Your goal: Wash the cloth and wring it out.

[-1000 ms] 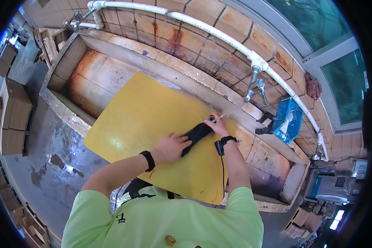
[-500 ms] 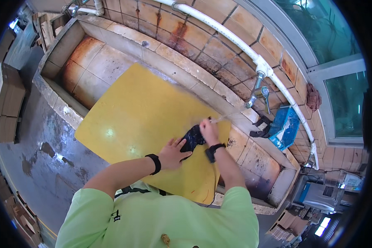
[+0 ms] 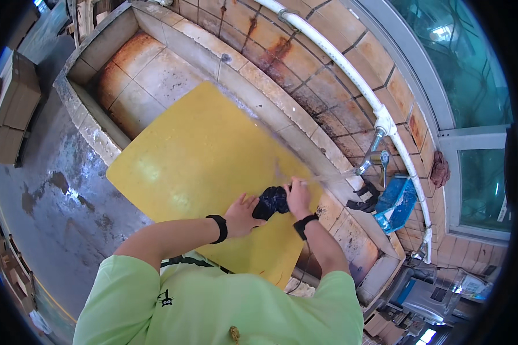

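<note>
A dark, wet-looking cloth [image 3: 272, 201] lies bunched on a large yellow board [image 3: 178, 155]; its exact kind I cannot make out. My left hand [image 3: 243, 215] presses on the cloth's left edge, fingers spread and thumb along its near side. At the opposite end my right hand [image 3: 297, 198] is closed on the cloth's right edge, knuckles up; what lies inside the fingers is hidden. A thin stream of water runs from the metal tap [image 3: 373, 163] toward the right hand. Both wrists carry black bands.
The board slants across a long tiled trough [image 3: 149, 69] with stained walls. A white pipe [image 3: 339, 57] runs along the tiled wall. Beyond the tap, a blue plastic basket [image 3: 398, 204] sits by a black item [image 3: 364, 196] on the ledge. Cardboard boxes [image 3: 14, 109] stand on the wet floor at left.
My right hand has come lower and nearer the body, and the cloth is more compact between both hands. My left hand stays on its edge. The whole view has shifted slightly.
</note>
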`<state>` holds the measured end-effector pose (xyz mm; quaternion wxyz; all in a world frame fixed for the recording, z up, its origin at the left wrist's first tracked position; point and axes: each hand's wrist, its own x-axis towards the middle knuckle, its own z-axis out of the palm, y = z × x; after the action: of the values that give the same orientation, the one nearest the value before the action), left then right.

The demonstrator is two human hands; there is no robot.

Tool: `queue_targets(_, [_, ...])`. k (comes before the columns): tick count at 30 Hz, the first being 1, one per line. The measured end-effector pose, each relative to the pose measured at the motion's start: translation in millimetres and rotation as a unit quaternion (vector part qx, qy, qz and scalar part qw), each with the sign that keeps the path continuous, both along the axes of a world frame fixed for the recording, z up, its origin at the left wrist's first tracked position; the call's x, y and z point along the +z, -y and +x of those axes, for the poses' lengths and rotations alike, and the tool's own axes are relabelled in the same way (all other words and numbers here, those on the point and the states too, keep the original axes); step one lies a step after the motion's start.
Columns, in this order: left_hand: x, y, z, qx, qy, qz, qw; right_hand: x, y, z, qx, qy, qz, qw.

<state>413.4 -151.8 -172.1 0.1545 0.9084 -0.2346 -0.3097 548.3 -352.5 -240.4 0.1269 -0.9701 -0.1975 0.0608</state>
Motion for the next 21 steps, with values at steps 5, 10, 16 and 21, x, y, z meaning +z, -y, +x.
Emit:
queue_targets(5, [-5,-4,4,-0.009,-0.007,-0.023,1.000,55,-39,-78,0.227,-0.068,0.108,0.965])
queue_targets(10, [-6,-1,1,0.002,0.014,-0.053,0.999,-27,-7,19,0.076,-0.026,-0.027,0.996])
queue_targets(16, [-13,-2,4,0.005,0.012,-0.022,1.000,54,-41,-54,0.126,-0.082,0.108,0.983])
queue_targets(21, [-14,-1,3,0.028,0.018,-0.068,0.997,-13,-15,-4,0.099,0.015,-0.058,0.993])
